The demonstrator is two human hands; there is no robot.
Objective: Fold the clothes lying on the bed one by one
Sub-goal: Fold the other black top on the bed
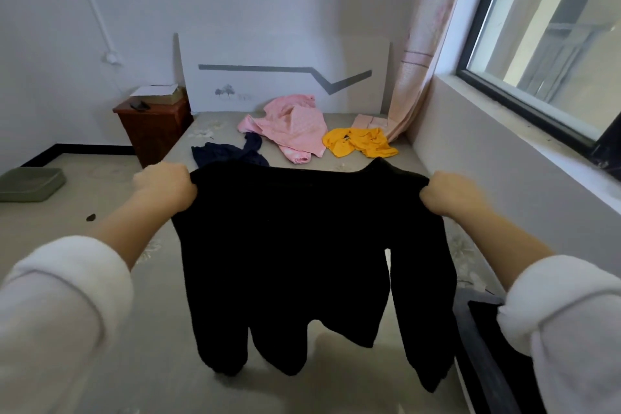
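Left hand [164, 183] and right hand [450, 193] grip black sweater [285, 245] screening bed [161, 312]; pink garment [289, 128], yellow garment [359, 141] beyond.

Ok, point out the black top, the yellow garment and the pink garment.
black top [285, 245], head view, middle of its hanging body.
yellow garment [363, 144], head view, centre of the crumpled heap.
pink garment [292, 128], head view, its broad dotted middle.

On my left, a brown wooden nightstand [153, 129] stands just beside the white headboard [285, 54], which carries a grey zigzag stripe. White papers [154, 90] lie along the nightstand's back edge, and a small dark object [140, 105] that I cannot make out lies nearer its front. A green tray [30, 183] sits on the floor [84, 163] further left. On my right, a pink curtain [426, 44] hangs beside the window [551, 44].
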